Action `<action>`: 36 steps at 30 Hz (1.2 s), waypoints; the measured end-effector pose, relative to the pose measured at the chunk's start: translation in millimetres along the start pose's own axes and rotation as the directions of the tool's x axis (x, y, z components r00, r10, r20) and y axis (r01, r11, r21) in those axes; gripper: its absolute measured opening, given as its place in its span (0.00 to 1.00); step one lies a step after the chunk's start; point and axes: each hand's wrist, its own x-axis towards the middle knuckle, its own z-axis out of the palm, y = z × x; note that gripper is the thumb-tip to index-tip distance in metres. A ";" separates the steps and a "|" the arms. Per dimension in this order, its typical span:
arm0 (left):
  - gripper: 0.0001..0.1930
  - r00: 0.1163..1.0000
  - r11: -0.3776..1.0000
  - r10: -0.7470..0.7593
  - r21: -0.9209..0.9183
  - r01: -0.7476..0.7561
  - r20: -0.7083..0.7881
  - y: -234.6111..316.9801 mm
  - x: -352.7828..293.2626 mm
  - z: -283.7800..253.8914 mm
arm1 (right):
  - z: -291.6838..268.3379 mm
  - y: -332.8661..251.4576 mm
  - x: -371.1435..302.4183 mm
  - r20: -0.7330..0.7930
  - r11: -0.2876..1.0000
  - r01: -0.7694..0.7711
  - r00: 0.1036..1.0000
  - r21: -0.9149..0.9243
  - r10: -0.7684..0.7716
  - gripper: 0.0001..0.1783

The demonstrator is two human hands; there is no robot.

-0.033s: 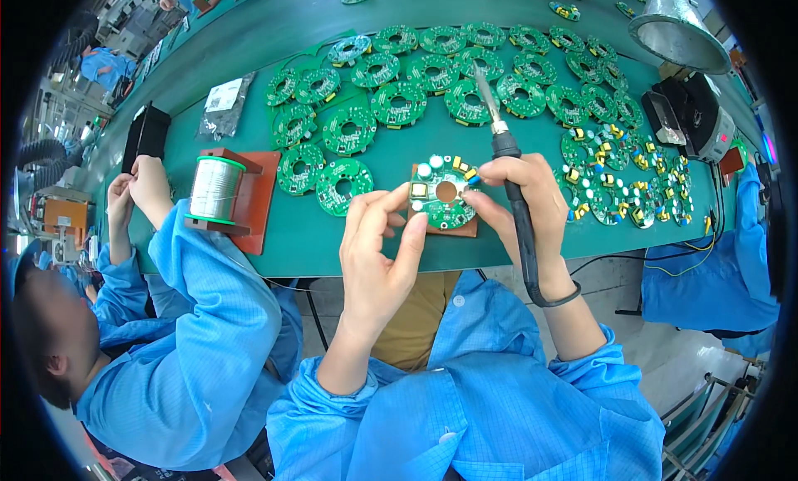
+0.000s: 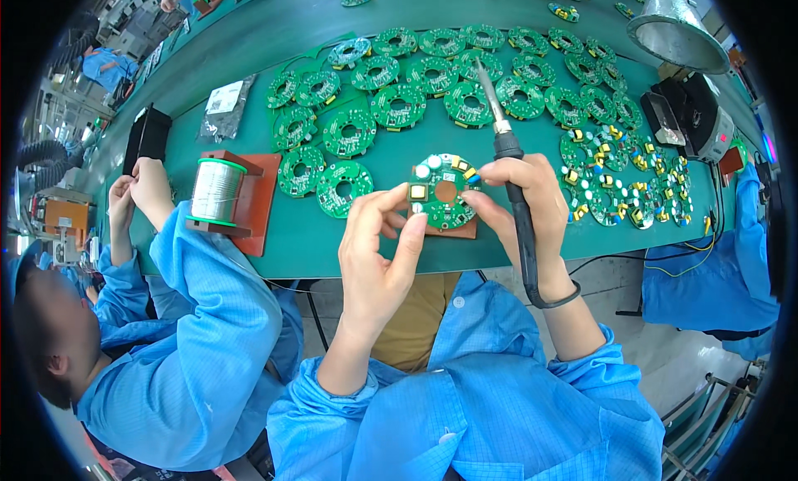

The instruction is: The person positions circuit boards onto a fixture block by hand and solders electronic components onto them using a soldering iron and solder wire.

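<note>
A round green circuit board (image 2: 456, 218) with a hole in its middle is held component side up, above a small brown block (image 2: 467, 230) at the near edge of the table. My left hand (image 2: 371, 247) pinches its left edge between thumb and fingers, beside a yellow-topped part. In my right hand (image 2: 539, 200) is a soldering iron (image 2: 517, 194), its black handle across the palm and its metal tip pointing away, over the bare boards. The thumb and forefinger of that hand also touch the board's right edge, by a blue part.
Several green ring boards (image 2: 349, 133) lie beyond my hands; populated boards (image 2: 615, 182) are at right. A solder spool (image 2: 218, 192) stands on a red-brown holder at left, near a co-worker's hands (image 2: 143, 190). A metal funnel duct (image 2: 677, 36) hangs at far right above a black soldering station (image 2: 694, 120).
</note>
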 end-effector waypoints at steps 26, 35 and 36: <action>0.14 0.904 0.894 0.409 0.253 -0.370 -0.124 -13.5 37.9 -22.9 | -35.8 12.6 -32.9 0.005 0.994 -0.090 0.996 0.061 0.090 0.14; 0.13 0.927 0.908 0.369 0.187 -0.374 0.065 -14.4 73.9 4.5 | -37.7 10.4 -31.1 -0.031 0.991 -0.117 0.992 0.062 0.119 0.16; 0.12 0.939 0.920 0.332 0.190 -0.343 0.088 -13.6 75.9 7.1 | -38.0 9.5 -30.5 -0.036 0.987 -0.125 0.991 0.099 0.129 0.16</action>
